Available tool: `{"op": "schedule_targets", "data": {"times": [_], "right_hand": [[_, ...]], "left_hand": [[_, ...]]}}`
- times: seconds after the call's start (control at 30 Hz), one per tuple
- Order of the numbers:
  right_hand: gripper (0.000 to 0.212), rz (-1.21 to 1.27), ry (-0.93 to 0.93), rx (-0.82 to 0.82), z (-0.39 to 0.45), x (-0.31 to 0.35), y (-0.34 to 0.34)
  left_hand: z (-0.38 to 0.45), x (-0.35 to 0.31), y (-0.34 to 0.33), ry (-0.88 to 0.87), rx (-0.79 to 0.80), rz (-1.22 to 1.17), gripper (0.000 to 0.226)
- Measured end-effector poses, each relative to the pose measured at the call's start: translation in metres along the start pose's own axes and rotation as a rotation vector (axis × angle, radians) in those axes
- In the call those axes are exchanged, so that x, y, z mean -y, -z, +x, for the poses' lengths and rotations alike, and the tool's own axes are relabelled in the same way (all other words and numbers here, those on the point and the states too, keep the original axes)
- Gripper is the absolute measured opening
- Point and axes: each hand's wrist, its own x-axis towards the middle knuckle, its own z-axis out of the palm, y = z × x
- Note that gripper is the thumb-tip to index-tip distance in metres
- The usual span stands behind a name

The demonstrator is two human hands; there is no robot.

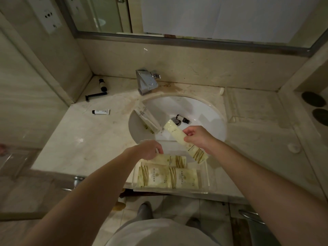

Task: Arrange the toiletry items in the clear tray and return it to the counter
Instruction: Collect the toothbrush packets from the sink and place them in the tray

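Note:
A clear tray [205, 189] rests across the sink's front rim and holds three cream packets with green stripes. My left hand [149, 150] pinches the end of the rear packet [173, 160] in the tray. My right hand [199, 138] holds a long cream packet [175, 133] slanted above the tray's far edge. Another cream packet [147, 119] leans inside the sink basin [200, 110]. A small dark bottle [182, 118] lies near the drain.
On the counter at left lie a small white tube [100, 112], a black razor [95, 95] and a dark bottle [102, 85]. The chrome faucet [146, 81] stands behind the basin. A clear lid or second tray [252, 105] sits on the right counter.

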Motion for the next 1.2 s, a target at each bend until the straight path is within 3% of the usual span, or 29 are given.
{"op": "schedule_targets", "data": {"times": [0.4,0.53,0.7,0.8,0.87,0.93,1.03,1.13,1.2], "right_hand": [[0.004,-0.016,-0.016,0.001,0.001,0.000,0.002],[0.008,0.058,0.008,0.140,-0.003,0.002,-0.002],[0.024,0.241,-0.004,0.175,-0.004,0.004,-0.003],[0.040,0.286,-0.003,0.131,-0.002,0.005,-0.008],[0.041,0.315,0.012,0.088,-0.001,0.008,-0.010],[0.040,0.386,0.022,0.063,0.000,0.008,-0.009],[0.042,0.441,0.035,0.080,0.001,0.006,-0.007],[0.039,0.389,0.017,0.066,0.000,0.004,-0.005],[0.033,0.371,0.000,-0.031,0.000,0.003,-0.001]], "left_hand": [[-0.010,-0.037,0.061,-0.143,-0.105,0.144,0.038],[-0.009,-0.039,0.087,-0.144,-0.091,-0.267,0.030],[-0.009,-0.041,0.093,-0.014,-0.366,-0.735,0.044],[-0.004,-0.043,0.080,0.031,-0.412,-1.122,0.045],[-0.002,-0.044,0.071,0.037,-0.382,-1.346,0.041],[-0.004,-0.044,0.063,0.044,-0.203,-1.461,0.040],[-0.009,-0.042,0.049,-0.031,0.012,-1.305,0.027],[-0.010,-0.038,0.044,-0.047,-0.037,-1.170,0.025],[-0.009,-0.033,0.046,-0.026,-0.094,-0.893,0.029]]}}
